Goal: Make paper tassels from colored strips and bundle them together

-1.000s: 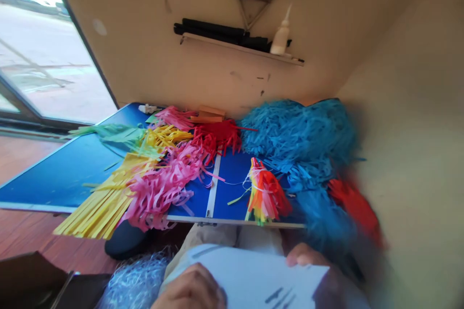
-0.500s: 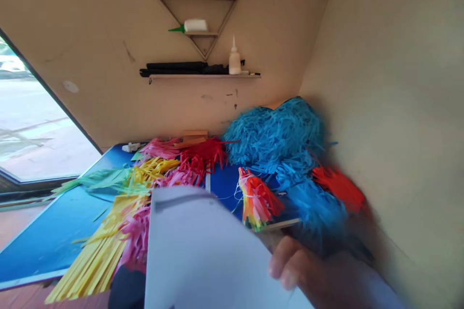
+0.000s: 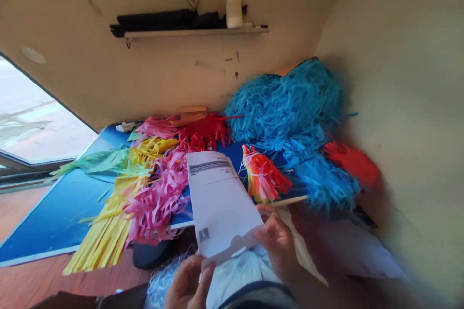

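Note:
A white printed cardboard box [image 3: 224, 203], long and flat-looking, is tilted in front of me with its far end over the edge of the blue table. Printed lines show near its far end and a small grey square logo near its lower left corner. My left hand [image 3: 190, 282] pinches the near left corner between thumb and fingers. On the near right edge, my right hand [image 3: 277, 241] grips the box beside a cut-out flap. Just beyond it, a bundle of red, pink and yellow paper strips [image 3: 263, 174] is tied with white string.
The blue table [image 3: 47, 217] carries pink strips [image 3: 159, 198], yellow strips [image 3: 105, 231], green strips [image 3: 105, 161] and dark red strips [image 3: 203, 133]. A large blue heap [image 3: 286, 101] fills the corner by the walls. A white squeeze bottle [image 3: 234, 7] stands on the wall shelf [image 3: 195, 33].
The box has moved lower and away from my face, showing its print and flap. My left hand has come into view on its near corner. My view has tilted down.

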A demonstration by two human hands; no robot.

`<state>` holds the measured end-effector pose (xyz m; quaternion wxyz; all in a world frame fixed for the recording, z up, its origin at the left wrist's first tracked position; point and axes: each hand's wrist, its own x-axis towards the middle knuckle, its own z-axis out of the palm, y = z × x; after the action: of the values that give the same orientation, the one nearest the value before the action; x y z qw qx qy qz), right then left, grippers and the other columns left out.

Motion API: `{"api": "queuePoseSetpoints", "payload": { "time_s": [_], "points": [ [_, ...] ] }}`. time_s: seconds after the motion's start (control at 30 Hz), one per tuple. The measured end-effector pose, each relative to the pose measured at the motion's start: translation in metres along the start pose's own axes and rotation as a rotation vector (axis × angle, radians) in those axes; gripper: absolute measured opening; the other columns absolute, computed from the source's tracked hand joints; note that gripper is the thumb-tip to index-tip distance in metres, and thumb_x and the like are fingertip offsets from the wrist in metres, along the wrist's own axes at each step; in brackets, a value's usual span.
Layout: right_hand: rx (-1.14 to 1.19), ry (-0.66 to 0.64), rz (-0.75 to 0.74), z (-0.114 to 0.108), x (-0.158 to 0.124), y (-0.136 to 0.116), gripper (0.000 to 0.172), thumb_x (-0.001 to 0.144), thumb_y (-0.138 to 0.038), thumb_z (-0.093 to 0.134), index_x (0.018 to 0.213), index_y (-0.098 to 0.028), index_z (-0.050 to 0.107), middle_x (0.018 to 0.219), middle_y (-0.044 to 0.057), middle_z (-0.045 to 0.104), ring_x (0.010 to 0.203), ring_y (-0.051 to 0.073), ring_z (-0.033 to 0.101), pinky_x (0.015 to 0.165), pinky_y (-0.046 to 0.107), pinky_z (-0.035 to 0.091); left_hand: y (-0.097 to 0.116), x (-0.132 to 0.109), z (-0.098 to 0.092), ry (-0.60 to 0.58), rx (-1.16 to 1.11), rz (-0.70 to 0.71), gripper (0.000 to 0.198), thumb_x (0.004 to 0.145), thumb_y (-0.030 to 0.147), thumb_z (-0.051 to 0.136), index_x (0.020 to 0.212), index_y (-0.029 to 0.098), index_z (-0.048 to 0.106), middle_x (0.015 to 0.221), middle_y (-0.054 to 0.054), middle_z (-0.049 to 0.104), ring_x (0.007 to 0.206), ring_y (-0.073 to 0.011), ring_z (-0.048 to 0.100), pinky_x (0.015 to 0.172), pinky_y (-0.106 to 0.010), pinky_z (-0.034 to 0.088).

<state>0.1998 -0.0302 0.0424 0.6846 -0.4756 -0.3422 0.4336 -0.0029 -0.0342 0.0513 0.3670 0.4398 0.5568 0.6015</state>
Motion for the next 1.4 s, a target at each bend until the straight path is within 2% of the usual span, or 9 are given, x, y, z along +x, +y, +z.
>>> {"api": "queuePoseSetpoints", "payload": {
  "time_s": [0.17, 0.4, 0.53, 0.63, 0.73, 0.9, 1.07, 1.23, 1.4],
  "points": [
    [0.003, 0.023, 0.172, 0.004, -0.009, 0.008, 0.037, 0.069, -0.045, 0.082, 0.072, -0.019, 0.056, 0.134, 0.009, 0.056, 0.107, 0.027, 0.059, 0.087, 0.037, 0.049, -0.024, -0.009, 0.003, 0.014, 0.046, -0.02, 0.035, 0.059, 0.045, 0.087, 0.072, 0.016, 0.073, 0.068, -0.003, 0.075, 0.06, -0.0177, 0.071, 0.058, -0.022, 0.061],
    [0.163, 0.116, 0.393, 0.017, -0.015, 0.001, 0.06, 0.058, -0.04, 0.091, 0.098, -0.024, 0.049, 0.088, 0.001, 0.069, 0.079, 0.02, 0.063, 0.073, 0.032, 0.05, -0.041, -0.017, -0.002, -0.109, 0.288, 0.222, 0.028, 0.068, 0.044, 0.082, 0.078, 0.018, 0.074, 0.072, -0.003, 0.076, 0.061, -0.0178, 0.07, 0.057, -0.025, 0.059],
    [0.22, 0.174, 0.488, 0.02, -0.019, 0.004, 0.054, 0.059, -0.035, 0.091, 0.087, -0.023, 0.046, 0.074, -0.006, 0.06, 0.071, 0.014, 0.058, 0.07, 0.026, 0.046, -0.043, -0.018, -0.004, -0.2, 0.37, 0.36, 0.019, 0.072, 0.035, 0.079, 0.083, 0.02, 0.074, 0.079, -0.004, 0.078, 0.067, -0.0191, 0.073, 0.063, -0.026, 0.061],
    [0.258, 0.212, 0.497, 0.02, -0.02, 0.008, 0.05, 0.061, -0.028, 0.089, 0.082, -0.023, 0.044, 0.067, -0.01, 0.051, 0.065, 0.01, 0.053, 0.067, 0.023, 0.044, -0.042, -0.018, -0.002, -0.234, 0.411, 0.482, 0.013, 0.074, 0.026, 0.077, 0.084, 0.019, 0.072, 0.083, -0.005, 0.078, 0.072, -0.0189, 0.074, 0.068, -0.026, 0.061],
    [0.277, 0.218, 0.496, 0.02, -0.021, 0.011, 0.049, 0.063, -0.025, 0.086, 0.09, -0.024, 0.044, 0.072, -0.009, 0.055, 0.069, 0.012, 0.056, 0.068, 0.024, 0.045, -0.041, -0.02, 0.001, -0.256, 0.414, 0.556, 0.012, 0.075, 0.019, 0.075, 0.086, 0.019, 0.069, 0.085, -0.005, 0.078, 0.076, -0.0189, 0.075, 0.072, -0.027, 0.061],
    [0.246, 0.187, 0.498, 0.02, -0.021, 0.011, 0.05, 0.066, -0.023, 0.082, 0.098, -0.027, 0.043, 0.082, -0.005, 0.064, 0.08, 0.016, 0.063, 0.071, 0.027, 0.047, -0.046, -0.024, 0.003, -0.237, 0.391, 0.513, 0.011, 0.076, 0.02, 0.075, 0.085, 0.019, 0.068, 0.083, -0.005, 0.077, 0.075, -0.0192, 0.075, 0.071, -0.027, 0.061],
    [0.142, 0.19, 0.51, 0.02, -0.02, 0.009, 0.05, 0.065, -0.022, 0.079, 0.102, -0.025, 0.045, 0.082, -0.005, 0.065, 0.076, 0.016, 0.063, 0.068, 0.026, 0.048, -0.05, -0.024, 0.004, -0.253, 0.388, 0.538, 0.008, 0.08, 0.021, 0.071, 0.087, 0.019, 0.067, 0.084, -0.004, 0.076, 0.075, -0.0178, 0.074, 0.07, -0.026, 0.06],
    [0.095, 0.209, 0.54, 0.02, -0.016, 0.009, 0.05, 0.063, -0.021, 0.078, 0.101, -0.024, 0.046, 0.078, -0.005, 0.066, 0.071, 0.016, 0.062, 0.068, 0.027, 0.05, -0.033, -0.019, 0.009, -0.232, 0.476, 0.719, 0.012, 0.077, 0.016, 0.074, 0.085, 0.018, 0.065, 0.081, -0.004, 0.075, 0.073, -0.017, 0.073, 0.068, -0.025, 0.06],
    [0.11, 0.219, 0.506, 0.021, -0.016, 0.015, 0.054, 0.061, -0.024, 0.085, 0.1, -0.025, 0.048, 0.084, -0.003, 0.069, 0.078, 0.018, 0.065, 0.073, 0.029, 0.053, -0.021, -0.02, 0.014, -0.264, 0.483, 0.713, 0.015, 0.076, 0.011, 0.073, 0.084, 0.021, 0.064, 0.079, -0.003, 0.075, 0.073, -0.017, 0.074, 0.071, -0.025, 0.06]
  ]
}}
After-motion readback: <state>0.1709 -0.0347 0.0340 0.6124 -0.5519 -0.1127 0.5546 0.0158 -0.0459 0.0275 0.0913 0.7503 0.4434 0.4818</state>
